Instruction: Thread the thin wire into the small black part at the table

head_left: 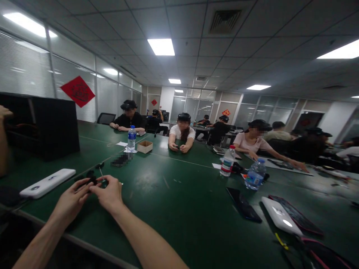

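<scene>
working just above a green table [179, 209], near its close edge, beside a white device [52, 181]. with the right hand [110, 194], pinching a thin rod [101, 171] narrowly; with the left hand [70, 200], gripping a small black part [91, 181] alongside. likely light and stiff, easy to drop; best taken lightly by its edges. too small to tell its exact shape.
</scene>
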Demonstrator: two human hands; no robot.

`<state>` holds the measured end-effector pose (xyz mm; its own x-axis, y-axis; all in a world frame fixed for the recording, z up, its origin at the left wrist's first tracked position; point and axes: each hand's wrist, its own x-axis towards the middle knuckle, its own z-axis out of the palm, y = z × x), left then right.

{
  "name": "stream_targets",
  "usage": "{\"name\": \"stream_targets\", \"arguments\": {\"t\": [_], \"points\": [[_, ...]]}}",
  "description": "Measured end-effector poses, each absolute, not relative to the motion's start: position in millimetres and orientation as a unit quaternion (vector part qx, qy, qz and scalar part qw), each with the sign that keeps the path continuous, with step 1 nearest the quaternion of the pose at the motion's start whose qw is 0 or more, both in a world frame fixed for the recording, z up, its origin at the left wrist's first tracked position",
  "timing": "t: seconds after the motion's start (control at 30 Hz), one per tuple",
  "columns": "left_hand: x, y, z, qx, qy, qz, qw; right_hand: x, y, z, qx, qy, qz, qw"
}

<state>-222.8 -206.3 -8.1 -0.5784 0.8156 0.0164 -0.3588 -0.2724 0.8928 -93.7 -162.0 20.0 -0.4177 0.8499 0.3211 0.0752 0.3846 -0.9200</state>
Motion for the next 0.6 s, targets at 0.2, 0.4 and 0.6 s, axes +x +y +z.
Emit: {"name": "stream_targets", "arguments": {"t": [0.2, 0.4, 0.6], "points": [[-219, -202, -15, 0.254, 0.415, 0.768, 0.416, -94, -170, 30, -0.363, -0.731, 0.374, 0.441], [-220, -201, -18, 0.255, 0.397, 0.771, 0.427, -95, -170, 32, -0.376, -0.739, 0.360, 0.427], [-215, -206, -13, 0.262, 0.396, 0.775, 0.418, -98, -173, 35, -0.390, -0.723, 0.363, 0.440]]}}
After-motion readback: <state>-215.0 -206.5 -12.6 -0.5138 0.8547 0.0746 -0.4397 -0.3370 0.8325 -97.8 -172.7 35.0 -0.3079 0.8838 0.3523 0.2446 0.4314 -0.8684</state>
